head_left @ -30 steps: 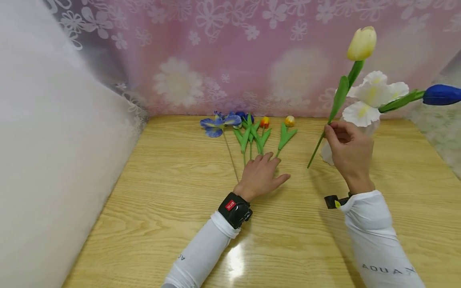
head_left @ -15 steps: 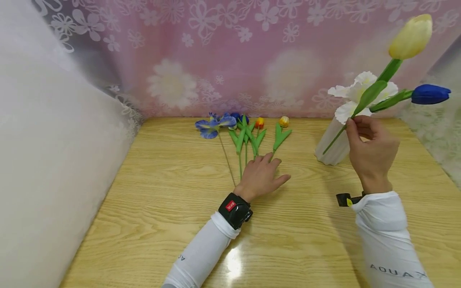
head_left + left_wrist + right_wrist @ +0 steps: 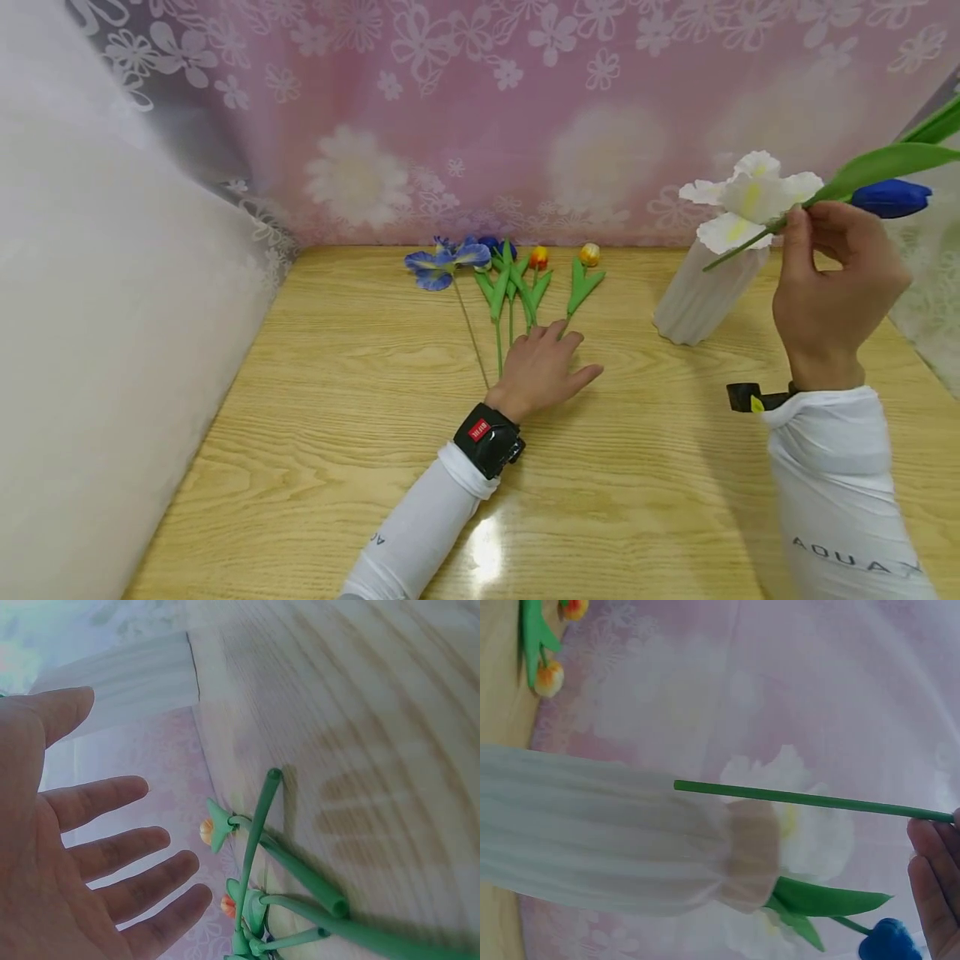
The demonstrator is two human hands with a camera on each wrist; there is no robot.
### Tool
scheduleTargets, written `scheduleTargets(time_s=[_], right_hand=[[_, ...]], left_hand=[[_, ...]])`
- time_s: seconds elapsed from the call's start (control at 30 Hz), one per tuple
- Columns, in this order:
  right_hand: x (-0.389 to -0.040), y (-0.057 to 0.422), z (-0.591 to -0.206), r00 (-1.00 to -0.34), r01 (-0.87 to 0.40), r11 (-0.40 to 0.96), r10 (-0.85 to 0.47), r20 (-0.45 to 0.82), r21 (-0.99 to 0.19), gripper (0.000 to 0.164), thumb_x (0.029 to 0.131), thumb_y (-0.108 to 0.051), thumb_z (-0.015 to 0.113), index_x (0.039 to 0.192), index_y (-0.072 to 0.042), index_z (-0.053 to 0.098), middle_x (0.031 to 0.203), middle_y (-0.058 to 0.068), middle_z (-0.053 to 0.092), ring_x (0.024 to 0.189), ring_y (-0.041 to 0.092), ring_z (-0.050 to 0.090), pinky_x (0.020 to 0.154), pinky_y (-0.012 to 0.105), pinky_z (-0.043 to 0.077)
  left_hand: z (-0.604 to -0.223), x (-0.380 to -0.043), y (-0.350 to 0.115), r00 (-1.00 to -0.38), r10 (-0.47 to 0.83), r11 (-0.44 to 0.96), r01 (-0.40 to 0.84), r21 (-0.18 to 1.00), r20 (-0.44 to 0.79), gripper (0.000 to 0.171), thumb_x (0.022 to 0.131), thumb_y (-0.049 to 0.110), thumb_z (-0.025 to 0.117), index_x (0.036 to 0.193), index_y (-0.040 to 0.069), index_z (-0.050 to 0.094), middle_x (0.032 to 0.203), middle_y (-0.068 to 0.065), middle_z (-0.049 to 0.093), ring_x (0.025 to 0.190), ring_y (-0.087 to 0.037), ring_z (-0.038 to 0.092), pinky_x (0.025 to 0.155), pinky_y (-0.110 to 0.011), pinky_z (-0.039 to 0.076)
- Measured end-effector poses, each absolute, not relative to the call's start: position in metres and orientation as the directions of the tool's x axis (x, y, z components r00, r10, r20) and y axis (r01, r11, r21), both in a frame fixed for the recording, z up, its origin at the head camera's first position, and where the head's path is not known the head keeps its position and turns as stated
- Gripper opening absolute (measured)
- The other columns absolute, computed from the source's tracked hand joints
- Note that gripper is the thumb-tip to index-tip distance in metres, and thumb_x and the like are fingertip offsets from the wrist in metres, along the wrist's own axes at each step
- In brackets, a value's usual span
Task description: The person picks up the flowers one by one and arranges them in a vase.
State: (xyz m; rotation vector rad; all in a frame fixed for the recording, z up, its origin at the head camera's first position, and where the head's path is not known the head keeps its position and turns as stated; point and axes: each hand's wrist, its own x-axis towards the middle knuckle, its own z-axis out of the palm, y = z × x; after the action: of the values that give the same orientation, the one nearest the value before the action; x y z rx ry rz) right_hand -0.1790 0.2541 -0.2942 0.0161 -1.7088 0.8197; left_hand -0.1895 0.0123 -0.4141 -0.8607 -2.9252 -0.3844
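My right hand [image 3: 840,292] pinches the green stem of a tulip [image 3: 877,171] between thumb and fingers. The tulip's bloom lies outside the head view. In the right wrist view the bare stem [image 3: 810,799] crosses in front of the white fluted vase [image 3: 592,825], its cut end apart from the opening. A white iris [image 3: 750,196] and a blue tulip [image 3: 891,198] stand in that vase. My left hand [image 3: 543,371] has its fingers spread over the stems of several flowers on the table; in the left wrist view its fingers [image 3: 142,892] hold nothing.
At the table's back lie a blue iris [image 3: 446,265], a red-yellow tulip [image 3: 539,257], a cream-orange tulip [image 3: 590,255] and some dark blue blooms [image 3: 506,248]. A pink floral curtain [image 3: 465,125] hangs behind the wooden table [image 3: 360,450].
My right hand has moved right with the tulip, which has tipped from near upright to leaning far right, its bloom leaving view. My left hand stays almost still.
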Motion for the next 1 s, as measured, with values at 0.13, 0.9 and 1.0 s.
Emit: scheduleTargets(time_s=[0.13, 0.9, 1.0], right_hand=[[-0.18, 0.251, -0.279, -0.272, -0.429, 0.751, 0.423, 0.864, -0.502, 0.025, 0.09, -0.019, 0.067, 0.093, 0.006, 0.071, 0.089, 0.003, 0.07, 0.074, -0.01, 0.058, 0.078, 0.014, 0.048], [-0.173, 0.267, -0.248, -0.365, -0.349, 0.723, 0.482, 0.797, -0.597, 0.022, 0.099, -0.025, 0.053, 0.113, -0.013, 0.064, 0.099, -0.018, 0.062, 0.093, 0.004, 0.061, 0.088, 0.016, 0.043], [-0.175, 0.269, -0.252, -0.366, -0.348, 0.713, 0.495, 0.788, -0.609, 0.02, 0.099, -0.025, 0.054, 0.112, -0.014, 0.065, 0.096, -0.019, 0.062, 0.089, 0.001, 0.06, 0.084, 0.014, 0.043]], left_hand=[[-0.414, -0.189, 0.013, -0.836, 0.531, 0.806, 0.549, 0.22, 0.141, 0.055, 0.094, 0.06, 0.045, 0.13, 0.021, 0.059, 0.137, -0.005, 0.049, 0.117, -0.025, 0.052, 0.09, -0.045, 0.045], [-0.412, -0.189, 0.014, -0.83, 0.543, 0.803, 0.558, 0.211, 0.127, 0.056, 0.093, 0.061, 0.045, 0.13, 0.021, 0.059, 0.135, -0.004, 0.05, 0.115, -0.023, 0.052, 0.089, -0.043, 0.046], [-0.412, -0.189, 0.014, -0.827, 0.547, 0.8, 0.562, 0.211, 0.131, 0.056, 0.093, 0.06, 0.045, 0.129, 0.02, 0.06, 0.135, -0.005, 0.05, 0.115, -0.023, 0.053, 0.088, -0.043, 0.046]])
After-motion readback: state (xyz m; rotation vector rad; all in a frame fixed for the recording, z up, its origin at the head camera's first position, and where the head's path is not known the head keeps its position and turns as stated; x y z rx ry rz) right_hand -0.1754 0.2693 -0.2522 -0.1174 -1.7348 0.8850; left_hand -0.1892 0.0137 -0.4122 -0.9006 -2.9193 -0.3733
